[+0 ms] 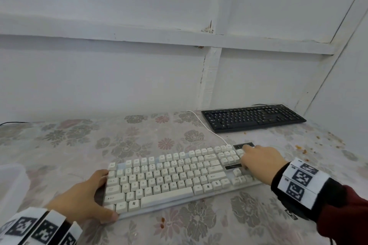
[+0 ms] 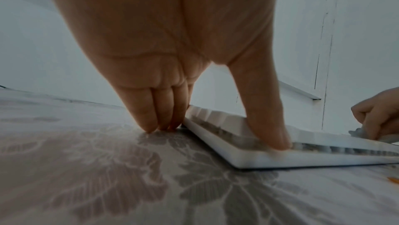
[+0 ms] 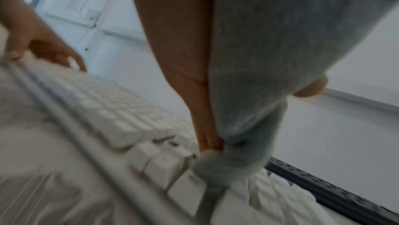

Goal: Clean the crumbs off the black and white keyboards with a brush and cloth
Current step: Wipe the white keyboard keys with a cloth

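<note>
Two hands on white keyboard [image 1: 167,179]: left hand [image 1: 83,199] fingers grasp its left end, right hand [image 1: 260,162] fingers clench grey cloth [image 3: 248,117] over numpad. Risk: cloth snags keycap, or flicks crumbs [image 1: 298,147] beyond fingertips toward black keyboard [image 1: 253,118].

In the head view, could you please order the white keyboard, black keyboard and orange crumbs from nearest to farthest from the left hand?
1. White keyboard: touching the left hand.
2. Orange crumbs: right, beyond the white keyboard.
3. Black keyboard: back right, by the wall.
</note>
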`<state>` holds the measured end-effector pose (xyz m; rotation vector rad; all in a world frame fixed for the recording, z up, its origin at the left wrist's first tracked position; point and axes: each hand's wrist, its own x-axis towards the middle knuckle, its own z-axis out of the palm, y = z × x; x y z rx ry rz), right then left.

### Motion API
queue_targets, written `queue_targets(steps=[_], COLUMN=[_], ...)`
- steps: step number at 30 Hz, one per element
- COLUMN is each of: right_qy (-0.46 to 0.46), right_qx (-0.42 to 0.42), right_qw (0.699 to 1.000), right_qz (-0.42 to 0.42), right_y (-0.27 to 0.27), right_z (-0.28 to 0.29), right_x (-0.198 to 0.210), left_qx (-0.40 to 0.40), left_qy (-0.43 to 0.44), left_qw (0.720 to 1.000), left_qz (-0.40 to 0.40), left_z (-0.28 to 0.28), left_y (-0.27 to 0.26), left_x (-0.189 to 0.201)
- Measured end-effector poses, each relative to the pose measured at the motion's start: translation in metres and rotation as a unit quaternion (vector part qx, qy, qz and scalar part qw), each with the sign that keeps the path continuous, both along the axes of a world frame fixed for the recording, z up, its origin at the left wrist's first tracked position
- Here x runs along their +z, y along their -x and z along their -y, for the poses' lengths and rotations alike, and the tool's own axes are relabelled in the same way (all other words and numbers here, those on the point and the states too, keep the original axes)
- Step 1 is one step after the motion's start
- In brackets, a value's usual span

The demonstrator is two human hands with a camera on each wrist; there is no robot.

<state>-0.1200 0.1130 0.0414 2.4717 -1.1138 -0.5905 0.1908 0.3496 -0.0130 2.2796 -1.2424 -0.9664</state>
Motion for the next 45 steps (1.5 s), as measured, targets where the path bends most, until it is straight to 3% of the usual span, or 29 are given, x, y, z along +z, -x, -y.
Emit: queue_targets(steps=[3,5,8,11,16,22,27,31,39,45], right_qy=[0.004,-0.046,-0.115,-0.091,-0.083,-0.080,-0.105,-0.135,-0.067,-0.126], right_qx=[-0.005,-0.006,0.003,-0.007,-0.019,-0.102,-0.038,0.011,-0.055,-0.057], right_qw=[0.996,0.986,0.975,0.971,0.972,0.965,0.950,0.954,0.971,0.928], right_qz=[0.091,0.158,0.190,0.219,0.221,0.228,0.293,0.269,0.223,0.346], right_y=[0.012,0.020,0.031,0.045,0.055,0.074,0.057,0.043,0.072,0.072], right_z=[0.014,0.018,0.020,0.029,0.040,0.054,0.041,0.028,0.054,0.045], right_x=[0.009,0.008,-0.007,-0.017,-0.017,-0.004,-0.004,-0.019,-0.016,-0.019], left_qx=[0.003,0.004,0.002,-0.008,-0.018,-0.019,-0.011,-0.015,0.010,0.013], left_qy=[-0.004,-0.005,0.003,-0.002,-0.011,-0.014,0.003,-0.001,-0.003,-0.011], left_qw=[1.000,1.000,1.000,1.000,1.000,1.000,1.000,1.000,1.000,1.000], left_qz=[-0.003,-0.006,-0.013,-0.010,0.006,-0.002,-0.015,-0.023,-0.008,-0.001], left_z=[0.000,0.000,0.000,-0.001,-0.001,0.001,0.000,0.000,-0.001,-0.002], left_y=[-0.001,-0.002,-0.003,-0.004,-0.005,-0.005,-0.002,-0.002,0.000,0.001], left_x=[-0.002,-0.003,-0.003,-0.003,-0.003,-0.003,-0.002,0.000,-0.003,0.000])
